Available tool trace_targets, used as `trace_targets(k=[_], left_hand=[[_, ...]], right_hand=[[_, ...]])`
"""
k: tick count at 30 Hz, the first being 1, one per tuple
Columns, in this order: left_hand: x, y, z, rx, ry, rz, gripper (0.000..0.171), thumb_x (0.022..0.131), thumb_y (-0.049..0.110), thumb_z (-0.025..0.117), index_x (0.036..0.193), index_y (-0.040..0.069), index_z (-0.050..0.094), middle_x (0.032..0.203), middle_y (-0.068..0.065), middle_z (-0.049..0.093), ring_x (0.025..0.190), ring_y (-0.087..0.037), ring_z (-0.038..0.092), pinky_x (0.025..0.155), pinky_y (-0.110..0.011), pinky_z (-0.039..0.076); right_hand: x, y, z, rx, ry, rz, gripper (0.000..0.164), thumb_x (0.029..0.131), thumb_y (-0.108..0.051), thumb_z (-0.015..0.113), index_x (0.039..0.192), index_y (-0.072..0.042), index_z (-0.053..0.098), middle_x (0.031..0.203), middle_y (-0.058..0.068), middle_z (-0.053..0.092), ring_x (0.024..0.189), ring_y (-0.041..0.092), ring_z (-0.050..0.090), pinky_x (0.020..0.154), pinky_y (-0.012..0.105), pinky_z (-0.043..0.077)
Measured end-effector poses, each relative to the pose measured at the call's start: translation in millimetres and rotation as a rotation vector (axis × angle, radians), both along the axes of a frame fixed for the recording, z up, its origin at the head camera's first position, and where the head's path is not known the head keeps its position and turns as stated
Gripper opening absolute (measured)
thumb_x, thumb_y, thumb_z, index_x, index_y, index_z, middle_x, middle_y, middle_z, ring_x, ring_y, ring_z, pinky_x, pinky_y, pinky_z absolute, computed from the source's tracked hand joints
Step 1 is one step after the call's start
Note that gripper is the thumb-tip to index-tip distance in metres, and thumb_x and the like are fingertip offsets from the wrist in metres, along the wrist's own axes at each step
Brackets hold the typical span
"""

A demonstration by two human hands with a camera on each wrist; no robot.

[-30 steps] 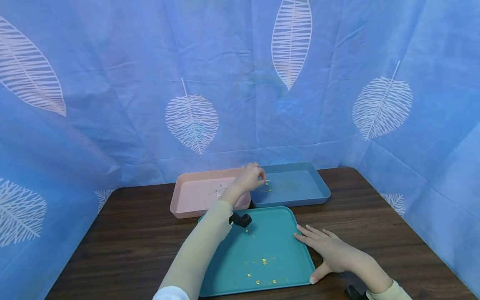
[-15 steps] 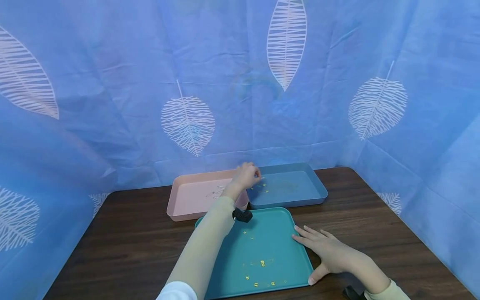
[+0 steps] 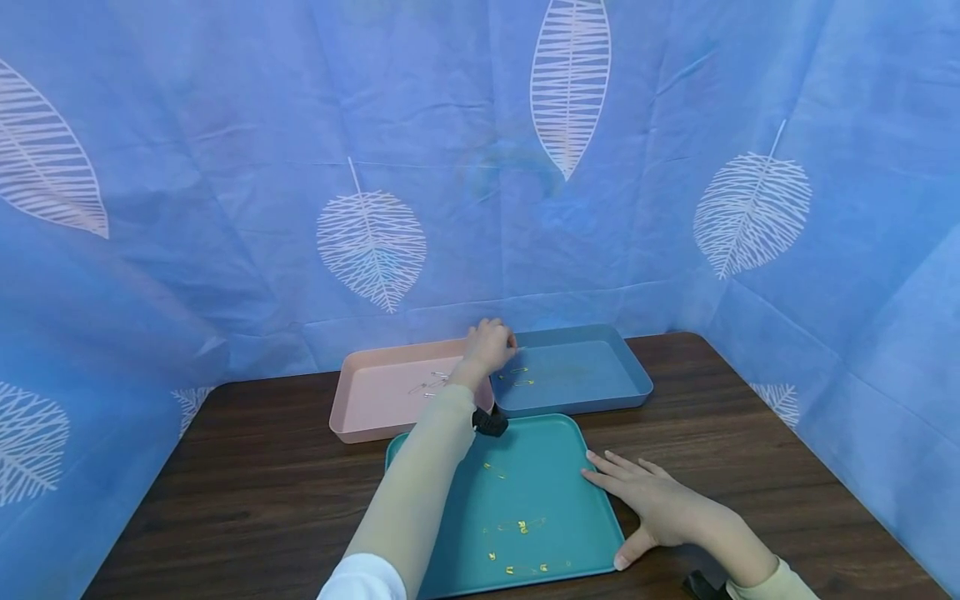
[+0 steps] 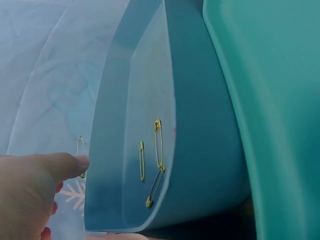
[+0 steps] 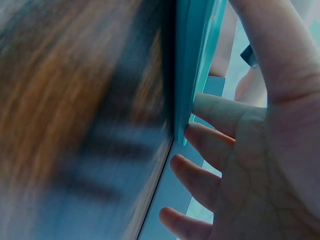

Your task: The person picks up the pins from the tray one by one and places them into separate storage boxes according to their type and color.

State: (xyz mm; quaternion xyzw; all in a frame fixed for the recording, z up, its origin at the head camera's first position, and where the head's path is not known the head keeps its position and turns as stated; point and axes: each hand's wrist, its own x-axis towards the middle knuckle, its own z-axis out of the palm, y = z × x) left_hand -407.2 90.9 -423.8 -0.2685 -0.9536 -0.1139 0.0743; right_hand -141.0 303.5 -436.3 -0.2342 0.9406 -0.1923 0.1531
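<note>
My left hand (image 3: 489, 346) is over the left end of the blue tray (image 3: 585, 371), pinching a gold safety pin (image 4: 81, 145) between thumb and finger. In the left wrist view the pin overlaps the curtain just outside the tray's wall. Three gold safety pins (image 4: 159, 142) lie inside this tray. Fingers spread, my right hand (image 3: 663, 500) rests along the right edge of the teal tray (image 3: 555, 475), its thumb at the near right corner. Several gold safety pins (image 3: 522, 527) are scattered on the teal tray. My left forearm covers that tray's left side.
A pink tray (image 3: 375, 396) with several silver safety pins (image 3: 438, 375) stands left of the blue one, partly behind my left arm. All the trays are on a dark wooden table (image 3: 225, 500). Behind hangs a blue curtain (image 3: 465, 233) with white leaf prints.
My left hand has drawn slightly back toward the far wall of the blue tray, still pinching the pin. My right hand stays at the teal tray's edge. The head view has shifted slightly.
</note>
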Motion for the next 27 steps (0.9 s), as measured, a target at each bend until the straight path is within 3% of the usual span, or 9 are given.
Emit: trace_targets(k=[14, 27], left_hand=[[-0.1, 4.6, -1.4, -0.015, 0.04, 0.053, 0.012, 0.096, 0.029, 0.062, 0.089, 0.023, 0.07, 0.1, 0.003, 0.06, 0.093, -0.019, 0.049, 0.084, -0.037, 0.041], [1.0, 5.3, 1.3, -0.022, 0.032, 0.046, 0.01, 0.096, 0.028, 0.063, 0.09, 0.024, 0.069, 0.1, 0.005, 0.06, 0.093, -0.018, 0.05, 0.086, -0.037, 0.042]], right_hand=[[0.6, 1.2, -1.7, -0.009, 0.003, 0.003, 0.11, 0.065, -0.066, 0.075, 0.151, -0.01, 0.036, 0.16, 0.021, 0.024, 0.142, 0.05, 0.025, 0.104, 0.074, 0.022], [0.3, 0.2, 0.4, -0.002, 0.001, 0.0, 0.111, 0.064, -0.066, 0.075, 0.151, -0.009, 0.036, 0.16, 0.02, 0.024, 0.143, 0.049, 0.025, 0.106, 0.073, 0.022]])
